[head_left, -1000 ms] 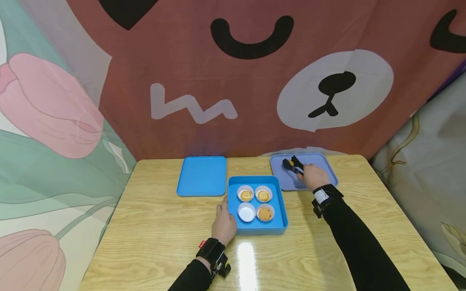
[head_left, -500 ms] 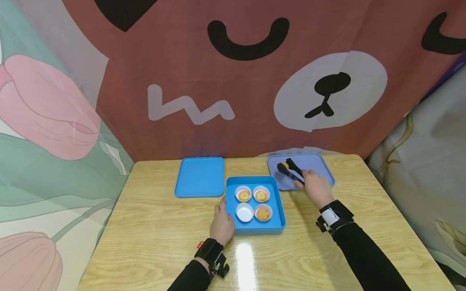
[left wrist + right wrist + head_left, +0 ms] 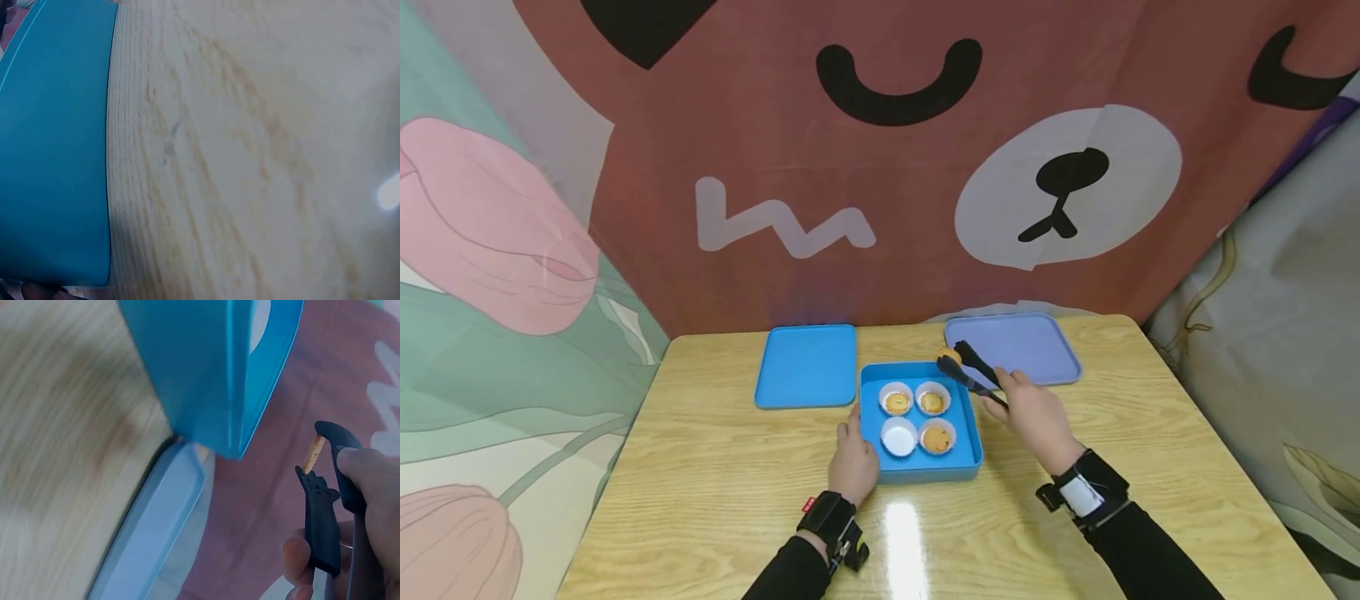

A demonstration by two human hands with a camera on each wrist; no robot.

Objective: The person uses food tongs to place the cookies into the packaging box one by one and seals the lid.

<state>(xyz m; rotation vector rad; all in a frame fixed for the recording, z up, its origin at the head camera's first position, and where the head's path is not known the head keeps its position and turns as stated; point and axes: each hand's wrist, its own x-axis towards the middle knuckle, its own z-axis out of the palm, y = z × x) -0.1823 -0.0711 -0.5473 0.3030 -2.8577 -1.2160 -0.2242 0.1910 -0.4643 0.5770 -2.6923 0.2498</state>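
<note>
My right hand (image 3: 1037,421) grips black tongs (image 3: 976,377), whose tips pinch a round golden cookie (image 3: 951,355) above the back right corner of a blue box (image 3: 928,477). The right wrist view shows the cookie (image 3: 314,454) edge-on between the tips, clear of the box wall. Inside the box sit several white paper cups. Three hold cookies, while the front left cup (image 3: 899,437) shows only its white inside. My left hand (image 3: 853,467) rests along the box's left wall with its fingers stretched forward; the left wrist view barely catches its fingertips.
A flat blue tray (image 3: 808,367) lies behind and left of the box. Back right is a purple tray (image 3: 1026,346), close against the box's corner. Behind the wooden table (image 3: 722,500) hangs a printed bear cloth (image 3: 760,283).
The tongs have lifted the cookie off the purple tray and carried it left to the box's back right corner. My left hand stays at the box's left side.
</note>
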